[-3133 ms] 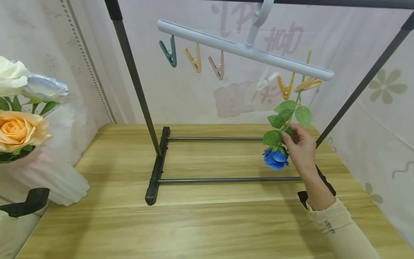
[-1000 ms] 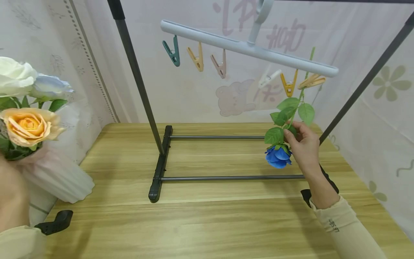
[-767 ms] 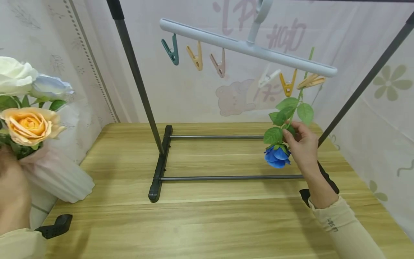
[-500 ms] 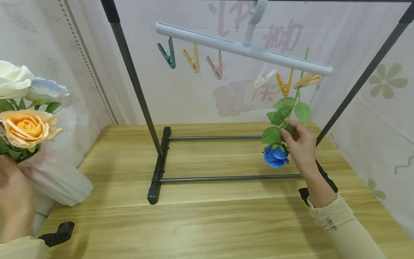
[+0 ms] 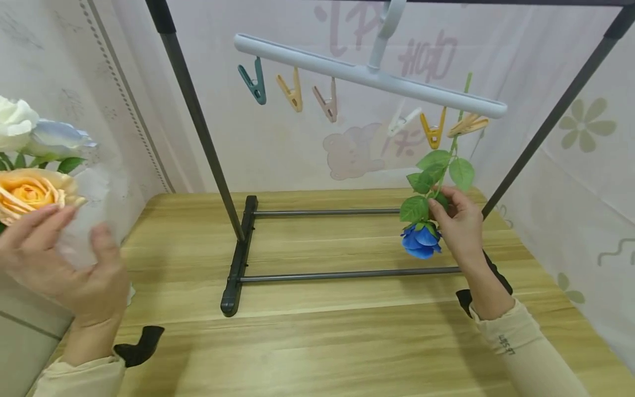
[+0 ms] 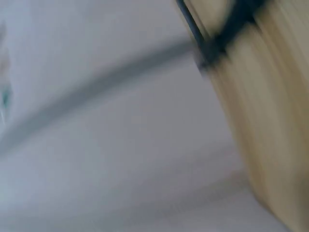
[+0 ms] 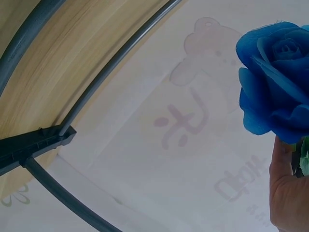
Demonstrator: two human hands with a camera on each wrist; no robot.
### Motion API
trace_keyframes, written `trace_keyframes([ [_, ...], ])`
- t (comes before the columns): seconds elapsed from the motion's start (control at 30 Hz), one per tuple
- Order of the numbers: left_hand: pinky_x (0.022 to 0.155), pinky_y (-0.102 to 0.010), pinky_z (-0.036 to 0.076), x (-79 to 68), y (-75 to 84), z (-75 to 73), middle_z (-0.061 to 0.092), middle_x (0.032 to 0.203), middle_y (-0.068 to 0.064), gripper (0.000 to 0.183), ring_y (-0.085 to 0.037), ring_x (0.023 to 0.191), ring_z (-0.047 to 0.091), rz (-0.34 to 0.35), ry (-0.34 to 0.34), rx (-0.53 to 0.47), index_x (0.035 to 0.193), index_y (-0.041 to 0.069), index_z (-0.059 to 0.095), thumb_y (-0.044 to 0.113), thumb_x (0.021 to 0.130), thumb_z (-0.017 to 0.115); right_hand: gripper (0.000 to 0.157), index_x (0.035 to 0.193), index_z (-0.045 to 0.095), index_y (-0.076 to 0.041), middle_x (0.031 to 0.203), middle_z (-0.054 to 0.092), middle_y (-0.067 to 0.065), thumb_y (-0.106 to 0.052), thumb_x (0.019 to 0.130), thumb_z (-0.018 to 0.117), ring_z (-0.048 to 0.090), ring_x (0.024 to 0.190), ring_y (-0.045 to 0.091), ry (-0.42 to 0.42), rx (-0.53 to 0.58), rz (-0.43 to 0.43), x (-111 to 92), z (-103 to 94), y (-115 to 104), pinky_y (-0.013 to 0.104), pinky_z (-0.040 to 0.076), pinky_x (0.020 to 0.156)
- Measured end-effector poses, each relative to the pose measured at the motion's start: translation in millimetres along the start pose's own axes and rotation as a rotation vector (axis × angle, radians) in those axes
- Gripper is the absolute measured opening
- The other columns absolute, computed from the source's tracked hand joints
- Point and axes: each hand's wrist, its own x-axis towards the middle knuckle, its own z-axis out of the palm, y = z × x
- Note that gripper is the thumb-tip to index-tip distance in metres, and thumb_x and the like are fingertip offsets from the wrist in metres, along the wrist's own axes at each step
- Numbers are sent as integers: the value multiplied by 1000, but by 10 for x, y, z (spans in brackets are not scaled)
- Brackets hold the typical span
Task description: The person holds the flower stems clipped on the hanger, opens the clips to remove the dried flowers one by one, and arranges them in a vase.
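My right hand (image 5: 460, 223) pinches the leafy stem of a blue artificial rose (image 5: 420, 241), which hangs bloom down. A pale yellow clothespin (image 5: 468, 125) at the right end of the white hanger (image 5: 327, 66) has the stem's upper part in it. In the right wrist view the rose bloom (image 7: 277, 84) is large, with part of my hand (image 7: 288, 198) below it. At the left, my left hand (image 5: 74, 270) is raised with fingers extended in front of the vase, its fingertips overlapping the orange rose (image 5: 30, 190); touching or not, I cannot tell. The left wrist view is blurred.
A black metal rack (image 5: 239, 259) stands on the wooden table (image 5: 317, 336) and carries the hanger. Several other clothespins, among them a green one (image 5: 254, 82), hang from it. White and pale blue roses (image 5: 54, 138) stand in the vase at the far left.
My left hand came into view from the left, reached beside the vase, and has now moved right and in front of it. My right hand stays on the blue rose's stem.
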Motion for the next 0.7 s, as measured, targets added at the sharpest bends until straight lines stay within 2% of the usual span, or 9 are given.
trace_keyframes([
  [0.03, 100, -34, 35, -69, 57, 115, 58, 97, -15, 29, -30, 102, 51, 48, -48, -41, 84, -8, 59, 19, 77, 65, 26, 115, 62, 2, 97, 63, -3, -4, 89, 61, 62, 73, -4, 2, 0, 1, -3, 0, 0, 14, 53, 65],
  [0.1, 94, -29, 39, -222, 160, 321, 61, 92, -16, 31, -28, 96, 55, 113, -214, -106, 84, -5, 63, 26, 82, 65, 25, 114, 63, 2, 95, 62, -6, -3, 89, 61, 62, 71, -4, 4, 3, -1, -7, 1, 5, 14, 53, 64],
  [0.17, 89, -22, 42, -390, 250, 513, 63, 91, -17, 28, -27, 92, 58, 138, -428, -210, 89, -4, 67, 24, 88, 63, 25, 114, 63, 2, 95, 62, -7, -3, 89, 61, 62, 70, -4, 1, 12, -11, -9, 8, 13, 14, 53, 62],
  [0.23, 86, -19, 45, -550, 351, 714, 66, 93, -17, 22, -26, 89, 61, 159, -627, -280, 96, -2, 68, 18, 88, 65, 25, 113, 63, 3, 95, 62, -4, -1, 89, 61, 62, 68, -4, -5, 19, -13, -22, 12, -15, 14, 53, 61],
  [0.27, 84, -21, 47, -619, 413, 823, 67, 94, -17, 20, -26, 89, 62, 162, -713, -311, 98, -2, 68, 15, 88, 66, 24, 113, 63, 3, 95, 62, -3, -1, 89, 61, 62, 68, -4, -7, 22, -18, -26, 14, -5, 15, 53, 61],
  [0.33, 77, -24, 50, -757, 555, 1051, 68, 96, -14, 20, -25, 86, 63, 177, -829, -356, 104, 0, 67, 7, 85, 68, 24, 113, 63, 4, 95, 63, 4, 1, 89, 60, 62, 67, -5, -11, 32, -23, -32, 22, 6, 15, 53, 60],
  [0.4, 73, -28, 51, -866, 719, 1276, 69, 99, -12, 27, -22, 84, 65, 194, -900, -390, 108, 1, 67, 1, 81, 70, 24, 112, 63, 5, 97, 64, 11, 1, 88, 61, 62, 67, -5, -11, 40, -28, -38, 28, 13, 16, 53, 60],
  [0.53, 68, -25, 50, -1015, 1074, 1694, 71, 103, -9, 29, -17, 82, 66, 221, -961, -439, 112, 3, 66, 10, 84, 70, 25, 113, 63, 4, 100, 64, 18, 0, 88, 61, 62, 68, -5, -10, 55, -49, -43, 35, 60, 16, 53, 60],
  [0.7, 57, -19, 45, -1094, 1449, 2103, 70, 108, -5, 36, -12, 84, 67, 220, -1051, -384, 121, 6, 63, 22, 88, 66, 26, 115, 63, 3, 98, 64, 20, -1, 89, 62, 62, 68, -4, -19, 66, -53, -55, 59, 52, 16, 53, 60],
])
